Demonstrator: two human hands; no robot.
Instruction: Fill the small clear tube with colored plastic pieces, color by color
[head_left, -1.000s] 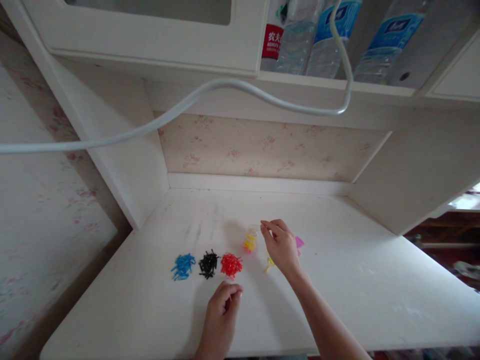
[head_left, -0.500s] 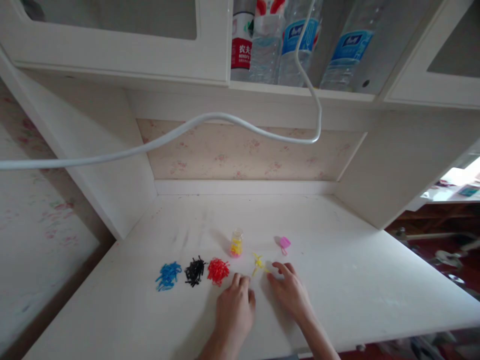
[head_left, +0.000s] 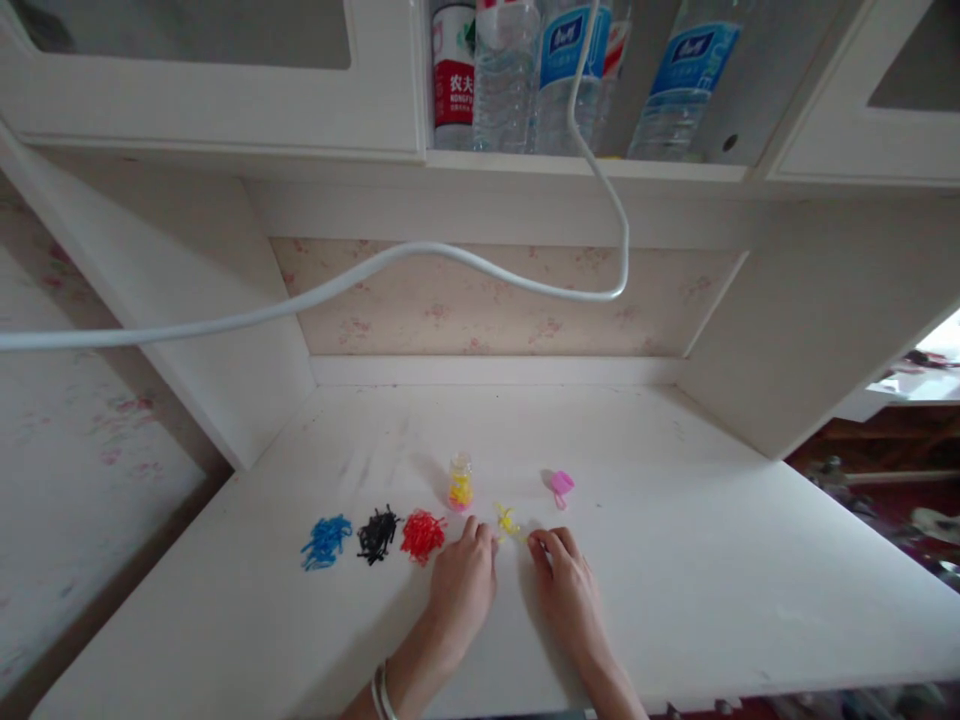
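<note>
A small loose heap of yellow rubber bands lies on the white tabletop, just beyond and between my hands. My left hand rests at its near left, fingers drawn together; anything in them is hidden. At the near right, my right hand has thumb and forefinger pinched together beside the heap, and what they hold is too small to make out. Behind my left hand stands a small clear bottle with yellow bands and some pink at its bottom. A pink cap with a loop lies farther right.
Left of my hands are piles of red bands, black bands and blue bands. A white cable crosses the view in front of the cabinet. Plastic bottles stand on the shelf above.
My right hand's thumb and forefinger have come together from a more open pose. My left hand has moved slightly forward, toward the yellow bands. The camera view has shifted a little.
</note>
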